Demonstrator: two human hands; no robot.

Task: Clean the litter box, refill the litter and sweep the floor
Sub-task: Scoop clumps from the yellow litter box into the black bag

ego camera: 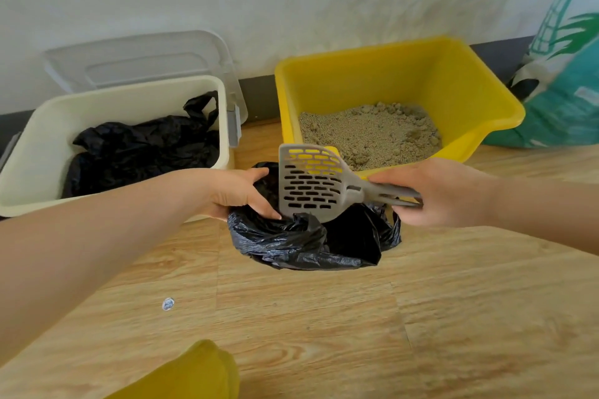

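Progress, by your present position: scooping stage, not finished. Litter box (pixel 453 74), yellow, stands against the wall at your right front; litter (pixel 369 133) in it lies low and lumpy, several clumps visible on its far and right side, so more sifting is likely due. Refill: judged not begun, the level being shallow and the green litter bag (pixel 564 97) leaning at far right, well apart from your hands. Sweeping: judged not begun; no broom or pan in view, and one small pale scrap (pixel 168 303) lies on the wooden floor (pixel 421 317) nearer you, at left.

Scoop (pixel 311 183): grey, slotted, tilted on edge above the mouth of the black waste bag (pixel 301 240), which sits on the floor just in front of the litter box. No clump shows on the scoop's face; whether anything lies inside the bag you cannot tell.

Right hand (pixel 434 193): fingers curled round the scoop's handle, thumb on top, a closed grip.

Left hand (pixel 233 193): fingers and thumb pinching the bag's near-left rim, holding the mouth open under the scoop.

Cream bin (pixel 42 146), left: holds another crumpled black bag (pixel 142 146); clear lid (pixel 139 58) propped behind it against the wall.
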